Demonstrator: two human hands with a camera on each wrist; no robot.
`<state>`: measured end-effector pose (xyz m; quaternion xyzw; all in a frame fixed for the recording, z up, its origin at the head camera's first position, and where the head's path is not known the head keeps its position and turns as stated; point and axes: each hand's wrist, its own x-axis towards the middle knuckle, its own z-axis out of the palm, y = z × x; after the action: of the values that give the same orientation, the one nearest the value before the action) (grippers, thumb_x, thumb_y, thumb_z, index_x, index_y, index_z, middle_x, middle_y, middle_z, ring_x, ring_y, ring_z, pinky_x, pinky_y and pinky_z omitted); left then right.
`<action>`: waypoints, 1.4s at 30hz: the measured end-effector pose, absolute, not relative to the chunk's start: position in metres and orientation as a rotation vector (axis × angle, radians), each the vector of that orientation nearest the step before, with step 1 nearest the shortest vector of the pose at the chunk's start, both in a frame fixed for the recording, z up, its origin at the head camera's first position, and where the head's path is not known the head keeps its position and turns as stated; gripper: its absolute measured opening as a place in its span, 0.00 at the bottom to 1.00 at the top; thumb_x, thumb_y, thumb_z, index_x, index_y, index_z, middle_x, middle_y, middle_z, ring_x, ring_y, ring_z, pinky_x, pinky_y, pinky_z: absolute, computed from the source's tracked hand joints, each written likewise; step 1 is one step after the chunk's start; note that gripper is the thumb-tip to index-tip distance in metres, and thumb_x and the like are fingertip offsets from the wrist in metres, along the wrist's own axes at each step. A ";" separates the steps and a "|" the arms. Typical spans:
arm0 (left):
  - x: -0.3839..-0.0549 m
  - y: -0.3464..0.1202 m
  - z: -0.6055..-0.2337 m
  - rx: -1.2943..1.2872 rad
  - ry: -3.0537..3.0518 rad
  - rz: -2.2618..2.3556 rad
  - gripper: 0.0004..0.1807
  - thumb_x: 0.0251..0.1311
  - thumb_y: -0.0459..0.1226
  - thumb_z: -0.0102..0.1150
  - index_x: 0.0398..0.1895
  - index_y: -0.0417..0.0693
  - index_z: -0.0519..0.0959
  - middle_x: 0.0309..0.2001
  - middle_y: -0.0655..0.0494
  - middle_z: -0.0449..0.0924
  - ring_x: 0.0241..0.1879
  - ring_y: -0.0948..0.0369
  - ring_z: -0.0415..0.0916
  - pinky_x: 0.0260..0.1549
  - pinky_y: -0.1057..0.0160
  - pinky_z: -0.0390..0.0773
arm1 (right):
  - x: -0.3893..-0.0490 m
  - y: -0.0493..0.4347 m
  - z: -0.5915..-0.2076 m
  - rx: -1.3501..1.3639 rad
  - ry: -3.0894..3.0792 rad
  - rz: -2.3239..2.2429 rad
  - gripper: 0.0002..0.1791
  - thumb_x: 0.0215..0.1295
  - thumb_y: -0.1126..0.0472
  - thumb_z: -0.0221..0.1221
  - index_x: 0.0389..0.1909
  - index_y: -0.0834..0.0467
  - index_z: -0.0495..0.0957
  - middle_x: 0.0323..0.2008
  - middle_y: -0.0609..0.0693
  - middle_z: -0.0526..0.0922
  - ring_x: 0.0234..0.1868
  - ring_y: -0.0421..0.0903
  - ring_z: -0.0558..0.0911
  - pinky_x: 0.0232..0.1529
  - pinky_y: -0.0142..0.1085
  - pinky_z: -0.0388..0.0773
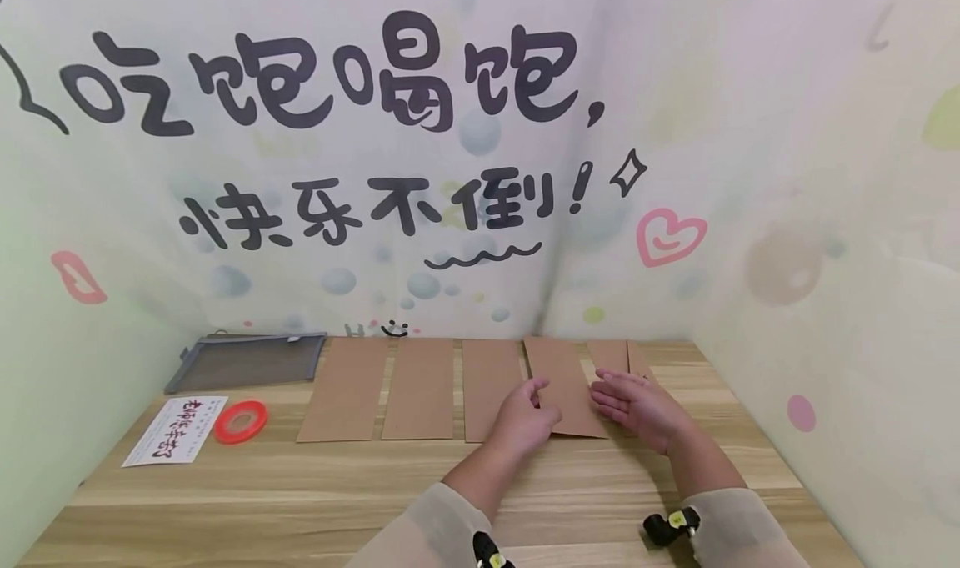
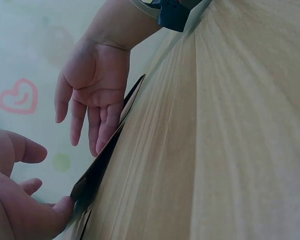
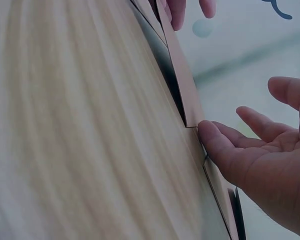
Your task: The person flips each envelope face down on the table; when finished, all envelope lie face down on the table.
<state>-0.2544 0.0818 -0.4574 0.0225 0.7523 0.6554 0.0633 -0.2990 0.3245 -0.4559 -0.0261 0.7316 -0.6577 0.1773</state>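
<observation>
Several brown cardboard rectangles lie in a row at the back of the wooden table. Between my two hands is one tilted cardboard rectangle [image 1: 558,376], with one side raised and a dark gap under its front edge. My left hand [image 1: 521,422] is at its left side, fingers loosely bent and a fingertip right at the card's edge in the left wrist view. On the other side my right hand [image 1: 637,405] stands sideways, palm facing left and fingers nearly straight. In the right wrist view that hand's little finger [image 3: 215,142] meets the card's corner.
More cardboard [image 1: 341,389] extends left along the row, and partly covered cardboard [image 1: 607,355] lies behind my right hand. Farther left are a grey mesh zip pouch [image 1: 251,362], a white card with red writing [image 1: 176,430] and a red tape roll [image 1: 225,431]. A printed curtain [image 1: 480,151] borders the table.
</observation>
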 end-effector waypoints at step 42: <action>-0.261 0.196 -0.443 0.065 2.169 1.905 0.36 0.56 0.38 0.75 0.71 0.48 0.77 0.73 0.44 0.77 0.72 0.46 0.74 0.72 0.42 0.75 | -0.306 0.428 -0.459 0.319 2.519 -1.699 0.41 0.84 0.43 0.51 0.83 0.67 0.55 0.79 0.72 0.64 0.65 0.47 0.84 0.58 0.33 0.87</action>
<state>-0.2609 0.1963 -0.4434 0.0222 0.7452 0.6544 0.1264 -0.3059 0.4275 -0.4587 0.1043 0.8238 -0.5555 0.0431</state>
